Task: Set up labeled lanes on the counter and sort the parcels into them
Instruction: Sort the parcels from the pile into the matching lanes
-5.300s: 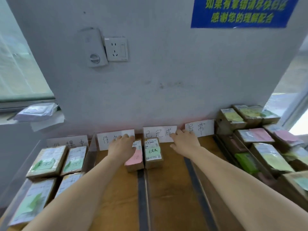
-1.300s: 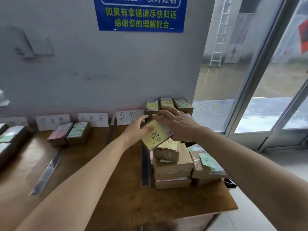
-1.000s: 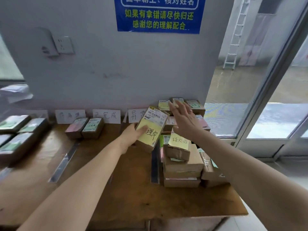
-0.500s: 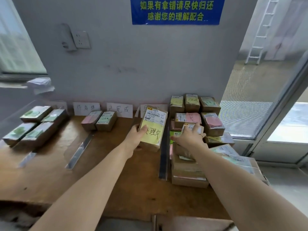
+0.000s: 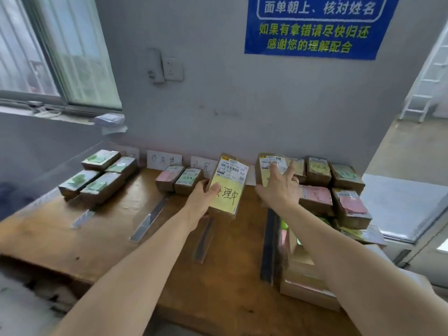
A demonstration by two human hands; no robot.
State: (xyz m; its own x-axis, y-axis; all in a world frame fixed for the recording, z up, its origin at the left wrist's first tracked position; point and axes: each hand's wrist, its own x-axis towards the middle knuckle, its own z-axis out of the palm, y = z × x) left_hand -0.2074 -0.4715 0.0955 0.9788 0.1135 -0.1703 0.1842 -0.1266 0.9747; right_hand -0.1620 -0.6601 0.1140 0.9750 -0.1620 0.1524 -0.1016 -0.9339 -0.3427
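While the left hand point(image 5: 202, 202) grips a parcel point(image 5: 229, 183) upright just above the counter point(image 5: 109, 234), thumb curled over its yellow note, the sorting step looks to be in hand: lanes are marked out and this parcel is not yet laid in one. Right of the parcel, the right hand point(image 5: 278, 190) reaches with fingers spread and straight towards a second parcel point(image 5: 265, 163) by the wall; whether it touches, I cannot tell.

The next move, I judge, calls for matching the note's writing to a lane card point(image 5: 164, 160) and setting the parcel flat there. The cards are too blurred to read, and one point(image 5: 202, 166) is half hidden behind the parcel.

Just left of the parcel sit two small boxes point(image 5: 178, 181), which crowd that lane. Further left lie a shiny strip point(image 5: 150, 220) and four green-noted boxes point(image 5: 97, 175). Right of the parcel, past a dark strip point(image 5: 269, 243), stands the unsorted pile point(image 5: 339, 190). Above it hang a socket point(image 5: 172, 69) and a blue sign point(image 5: 315, 25).
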